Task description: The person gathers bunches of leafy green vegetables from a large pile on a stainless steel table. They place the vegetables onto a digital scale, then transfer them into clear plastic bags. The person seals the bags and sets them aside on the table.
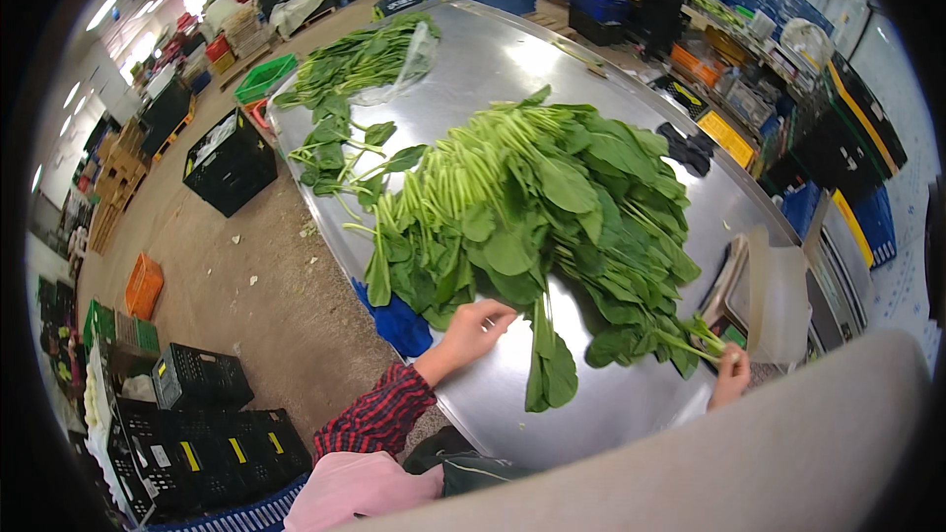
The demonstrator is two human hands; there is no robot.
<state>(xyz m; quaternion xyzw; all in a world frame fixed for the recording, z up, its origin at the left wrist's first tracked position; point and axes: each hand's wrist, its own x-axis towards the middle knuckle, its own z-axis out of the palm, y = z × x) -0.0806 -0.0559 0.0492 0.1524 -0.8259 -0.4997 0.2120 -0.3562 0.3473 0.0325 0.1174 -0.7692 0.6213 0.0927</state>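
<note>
A large heap of leafy green vegetables [510,192] with pale stalks lies across the stainless steel table [502,414]. My left hand [473,332] is at the heap's near edge with thumb and forefinger curled towards each other; nothing plain shows between them. Just right of it, a small bunch of leaves [550,366] hangs towards me from the heap. My right hand [730,373], partly cut off by a pale blurred shape in front, pinches the stalk ends of some greens [691,343] at the heap's right end.
A second pile of greens [362,59] with clear plastic is at the far left of the table. Blue cloth [395,321] lies at the left edge, black gloves [686,149] at the right. A scale-like device [739,295] stands right. Crates [230,162] stand on the floor; people work beyond.
</note>
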